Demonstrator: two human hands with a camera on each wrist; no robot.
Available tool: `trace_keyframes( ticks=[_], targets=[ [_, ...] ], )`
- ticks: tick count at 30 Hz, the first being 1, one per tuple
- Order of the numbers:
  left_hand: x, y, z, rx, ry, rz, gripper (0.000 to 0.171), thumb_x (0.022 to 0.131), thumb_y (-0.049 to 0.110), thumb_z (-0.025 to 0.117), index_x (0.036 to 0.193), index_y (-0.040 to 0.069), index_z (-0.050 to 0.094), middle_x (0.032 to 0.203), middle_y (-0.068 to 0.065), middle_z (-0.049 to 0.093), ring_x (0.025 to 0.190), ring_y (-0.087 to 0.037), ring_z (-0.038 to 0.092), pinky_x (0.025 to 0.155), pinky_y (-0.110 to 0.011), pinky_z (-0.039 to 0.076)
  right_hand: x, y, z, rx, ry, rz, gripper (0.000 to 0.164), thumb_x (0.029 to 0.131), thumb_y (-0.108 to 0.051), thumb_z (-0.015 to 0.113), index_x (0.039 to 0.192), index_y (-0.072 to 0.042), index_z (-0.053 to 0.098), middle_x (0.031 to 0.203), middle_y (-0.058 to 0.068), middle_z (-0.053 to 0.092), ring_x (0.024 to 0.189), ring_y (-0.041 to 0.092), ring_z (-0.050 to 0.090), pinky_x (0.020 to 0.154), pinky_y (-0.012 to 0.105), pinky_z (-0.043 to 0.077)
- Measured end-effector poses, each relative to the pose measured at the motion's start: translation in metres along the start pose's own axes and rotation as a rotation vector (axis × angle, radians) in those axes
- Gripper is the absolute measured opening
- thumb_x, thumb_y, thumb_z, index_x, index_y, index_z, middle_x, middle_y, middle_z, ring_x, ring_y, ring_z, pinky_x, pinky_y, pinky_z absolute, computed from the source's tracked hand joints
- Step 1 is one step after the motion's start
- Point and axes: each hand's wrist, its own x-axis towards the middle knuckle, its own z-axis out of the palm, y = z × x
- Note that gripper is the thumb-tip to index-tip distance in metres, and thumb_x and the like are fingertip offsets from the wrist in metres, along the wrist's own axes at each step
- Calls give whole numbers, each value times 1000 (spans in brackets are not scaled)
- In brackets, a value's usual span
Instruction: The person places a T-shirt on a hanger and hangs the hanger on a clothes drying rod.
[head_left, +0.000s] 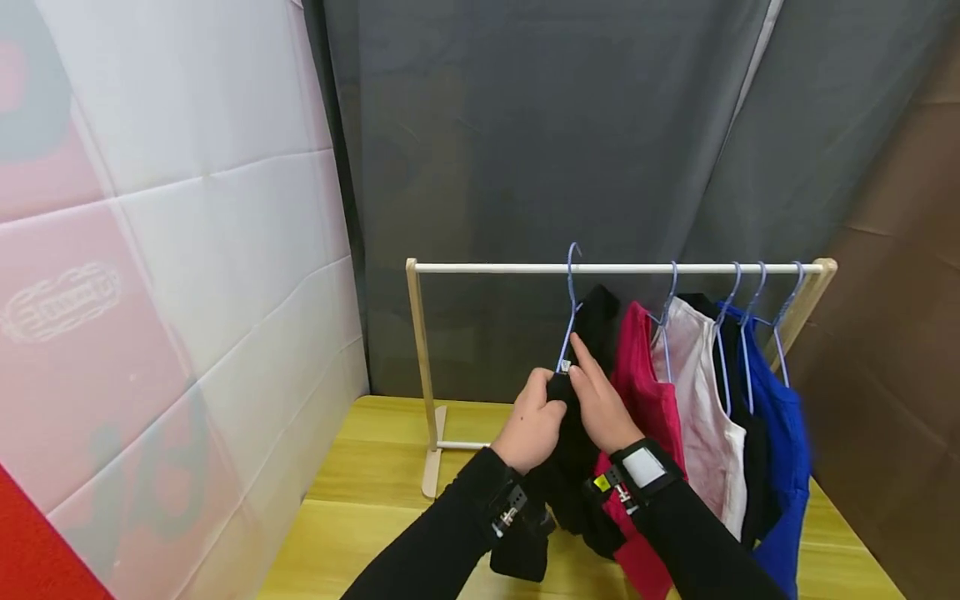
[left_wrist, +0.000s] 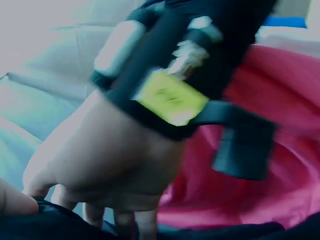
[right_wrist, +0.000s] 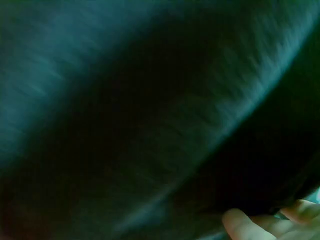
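Note:
A black garment [head_left: 581,425] with a small white label [head_left: 566,366] hangs on a light-blue wire hanger [head_left: 567,321], whose hook rises at the rack's white bar [head_left: 491,268]. My left hand [head_left: 530,421] grips the cloth just below the label. Beside it, my right hand [head_left: 600,404] holds the garment's top edge, index finger stretched along the hanger and thumb next to the label. In the left wrist view the right hand [left_wrist: 110,155] reaches down into the black cloth, fingertips hidden. Dark fabric [right_wrist: 150,100] fills most of the right wrist view, with fingertips [right_wrist: 240,222] at its lower corner.
Right of my hands hang a red top [head_left: 651,354], a white top [head_left: 693,450], another black garment [head_left: 757,479] and a blue top [head_left: 787,450]. The rack's wooden left post [head_left: 422,354] stands on the yellow wood-grain table [head_left: 360,500]. White sheeting [head_left: 247,250] lines the left side.

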Motion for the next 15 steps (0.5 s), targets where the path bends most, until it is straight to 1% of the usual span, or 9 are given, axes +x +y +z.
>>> trace_keyframes(
  ticks=[2,4,6,7,9,11,15],
  targets=[
    [11,-1,2,-49,39,-41,21,101,6,43,121,5,48,117,-6,52,107,-20,52,94,-38,44,0,3,2,6,8,19,55,112,-32,30,163,-14,21,166,10,22,150,33,22,117,60,18],
    [20,-4,3,-79,72,-79,22,101,7,43,123,5,48,119,-6,52,109,-21,51,96,-41,44,-2,7,5,15,-3,31,54,112,-33,31,162,-12,23,165,11,24,149,34,24,116,60,19],
    [24,-9,4,-101,96,-118,22,103,9,43,124,5,48,122,-6,52,112,-21,51,99,-43,43,-4,11,8,19,-28,49,55,112,-34,32,162,-12,24,164,13,26,148,36,27,116,61,20],
    [25,-12,6,-103,105,-126,23,103,9,44,124,5,48,123,-7,53,113,-22,51,100,-44,43,-5,13,11,18,-38,58,54,112,-33,32,161,-11,25,163,14,28,147,37,28,115,61,21],
    [25,-19,8,-93,114,-131,23,103,10,44,125,4,48,124,-8,53,115,-23,52,101,-46,43,-7,18,15,10,-46,79,54,112,-33,34,160,-10,28,161,17,32,145,39,31,114,61,23],
    [23,-28,10,-87,108,-130,24,103,11,45,126,4,48,127,-10,53,117,-24,51,102,-46,42,-10,22,20,-2,-48,97,53,111,-32,35,159,-9,31,158,20,35,144,40,34,113,62,25],
    [13,-46,10,-88,82,-112,28,103,12,46,129,2,45,134,-15,51,123,-26,50,105,-47,39,-19,31,30,-40,-48,92,52,111,-30,38,157,-6,35,155,23,39,141,42,38,112,61,28]
  ],
)
